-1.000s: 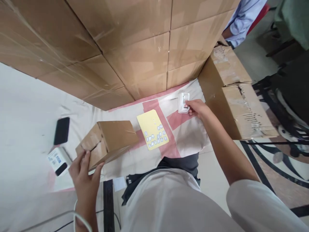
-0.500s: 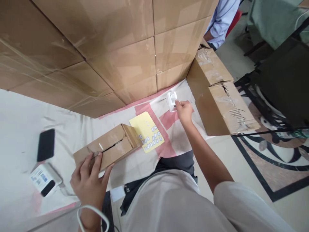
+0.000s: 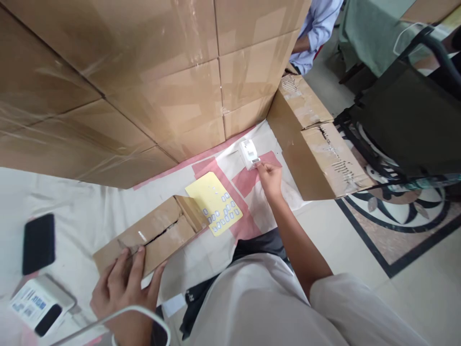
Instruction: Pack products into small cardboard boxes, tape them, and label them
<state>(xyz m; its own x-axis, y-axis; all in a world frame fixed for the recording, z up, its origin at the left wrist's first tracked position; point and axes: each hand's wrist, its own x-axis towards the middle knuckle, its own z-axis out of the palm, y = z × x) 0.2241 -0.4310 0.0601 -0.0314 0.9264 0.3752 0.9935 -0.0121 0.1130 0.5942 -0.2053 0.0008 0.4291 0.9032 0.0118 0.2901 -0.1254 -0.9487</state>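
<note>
My left hand (image 3: 124,283) lies with fingers apart on top of a small cardboard box (image 3: 169,245), its thumb along the near edge. A torn slit runs along the box's top. My right hand (image 3: 271,180) is closed in a pinch at the near end of a small white tape dispenser (image 3: 248,153), by its dark edge strip. Whatever sits between those fingertips is too small to make out. Between the hands, a yellow card (image 3: 200,190) bears several small white, dark-outlined pieces and a few clear bits. The box's right end touches or overlaps the card's left edge.
Large stacked cartons (image 3: 173,86) form a wall in front. An open carton (image 3: 324,158) stands at right, beside a dark chair (image 3: 406,115). On the left lie a black phone (image 3: 39,244) and a white labelled box (image 3: 41,302). A white cable (image 3: 137,310) crosses my left wrist. Someone's blue sleeve (image 3: 319,29) shows behind.
The view has shifted, moving most things leftward. My right hand has slid to the dispenser's near end, and the dispenser has turned a little. My left hand stays on the box.
</note>
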